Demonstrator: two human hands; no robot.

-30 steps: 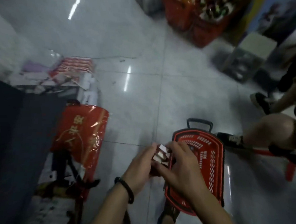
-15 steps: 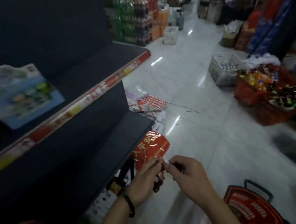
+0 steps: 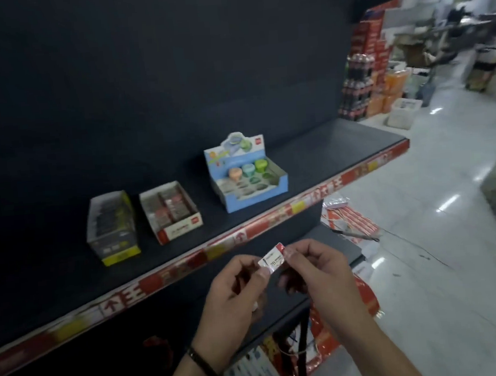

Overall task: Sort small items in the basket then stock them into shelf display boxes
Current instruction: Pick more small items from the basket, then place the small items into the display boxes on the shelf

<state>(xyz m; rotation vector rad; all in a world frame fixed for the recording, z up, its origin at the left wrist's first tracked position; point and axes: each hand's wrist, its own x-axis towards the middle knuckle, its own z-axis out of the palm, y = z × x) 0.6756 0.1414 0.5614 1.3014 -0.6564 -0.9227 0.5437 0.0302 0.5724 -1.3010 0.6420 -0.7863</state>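
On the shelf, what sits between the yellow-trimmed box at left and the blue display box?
In the head view, one red-and-white display box stands between the yellow-trimmed box and the blue display box, apart from both.

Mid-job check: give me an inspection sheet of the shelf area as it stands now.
Surface: dark shelf, red price strip along its edge.
Job's things: small packet; yellow-grey box, red-white box and blue box stand apart on the shelf.
Clutter: red packets on the floor.
Hands: left hand and right hand both pinch the small packet.
Cables: thin dark cord, possibly, on the floor.
Surroundings: stacked drink bottles, white crate.
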